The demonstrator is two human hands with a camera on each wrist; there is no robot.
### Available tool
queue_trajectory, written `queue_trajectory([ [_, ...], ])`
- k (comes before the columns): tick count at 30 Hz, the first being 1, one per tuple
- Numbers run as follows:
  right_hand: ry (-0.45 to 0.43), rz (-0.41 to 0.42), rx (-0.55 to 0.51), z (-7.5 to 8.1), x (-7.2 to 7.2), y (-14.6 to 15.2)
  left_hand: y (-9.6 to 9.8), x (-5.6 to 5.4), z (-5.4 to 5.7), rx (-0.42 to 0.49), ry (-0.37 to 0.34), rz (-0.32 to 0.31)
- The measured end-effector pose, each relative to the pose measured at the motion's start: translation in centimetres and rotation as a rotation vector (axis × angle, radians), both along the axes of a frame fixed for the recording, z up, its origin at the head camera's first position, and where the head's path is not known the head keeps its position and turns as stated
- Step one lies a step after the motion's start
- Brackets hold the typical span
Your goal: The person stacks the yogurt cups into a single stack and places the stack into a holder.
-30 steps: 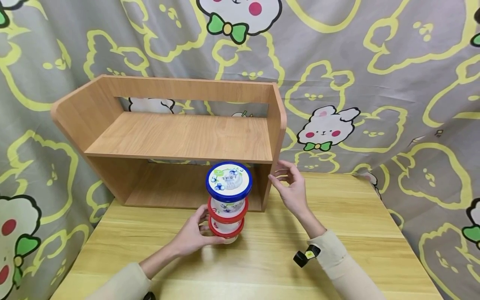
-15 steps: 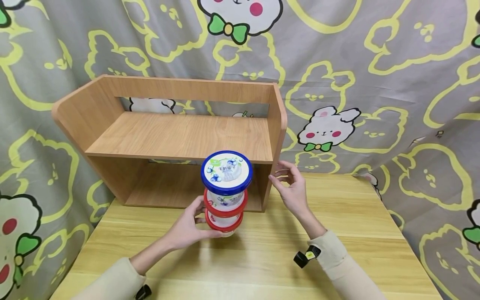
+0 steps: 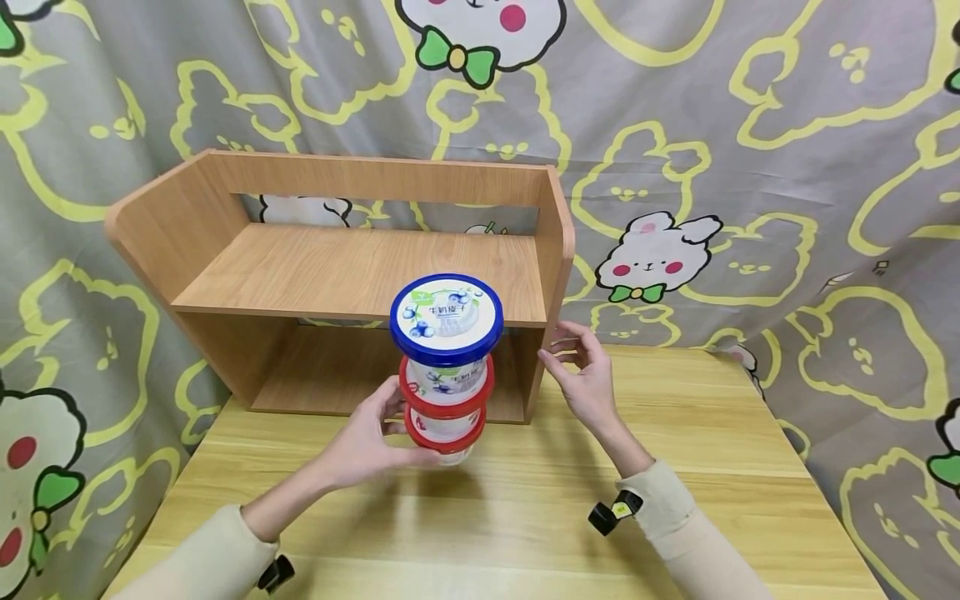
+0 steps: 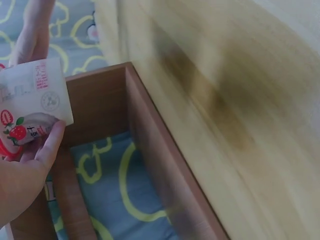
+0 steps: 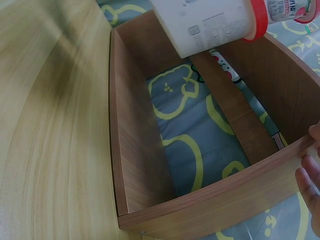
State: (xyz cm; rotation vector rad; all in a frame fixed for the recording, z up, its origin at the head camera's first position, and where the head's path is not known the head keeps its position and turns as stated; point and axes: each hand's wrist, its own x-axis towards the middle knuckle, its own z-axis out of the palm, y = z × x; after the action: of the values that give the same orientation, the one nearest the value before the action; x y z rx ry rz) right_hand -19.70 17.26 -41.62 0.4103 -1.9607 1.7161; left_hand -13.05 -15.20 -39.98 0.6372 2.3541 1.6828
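Note:
In the head view, three lidded tubs stand one on another: a blue-lidded tub [image 3: 446, 319] on top, a red-lidded tub [image 3: 447, 427] in the middle, another red-lidded tub [image 3: 454, 457] at the bottom. My left hand [image 3: 358, 447] grips the bottom tub, thumb in front and fingers at its far side, and carries the stack above the table. A strawberry print shows on the held tub [image 4: 37, 97] in the left wrist view. With loosely bent fingers, my right hand [image 3: 585, 379] rests at the right side panel of the wooden shelf [image 3: 360, 267].
The two-level shelf stands on the wooden table [image 3: 675, 508], behind the stack. Its lower compartment [image 3: 330, 367] opens toward me. A patterned grey curtain [image 3: 795, 108] hangs behind and at both sides.
My left hand has raised the stack of tubs and brought it slightly left and nearer the camera. The right hand has stayed at the shelf's side.

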Motion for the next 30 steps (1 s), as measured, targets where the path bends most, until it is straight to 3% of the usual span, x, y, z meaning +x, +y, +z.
queue_trajectory([
  [22, -0.019, 0.007, 0.008, 0.1, 0.2, 0.0, -0.6, -1.6, 5.4, 0.002, 0.103, -0.033],
  [30, -0.02, 0.009, 0.005, 0.2, 0.2, -0.1, -0.5, -2.3, 7.4, -0.04, 0.148, -0.051],
])
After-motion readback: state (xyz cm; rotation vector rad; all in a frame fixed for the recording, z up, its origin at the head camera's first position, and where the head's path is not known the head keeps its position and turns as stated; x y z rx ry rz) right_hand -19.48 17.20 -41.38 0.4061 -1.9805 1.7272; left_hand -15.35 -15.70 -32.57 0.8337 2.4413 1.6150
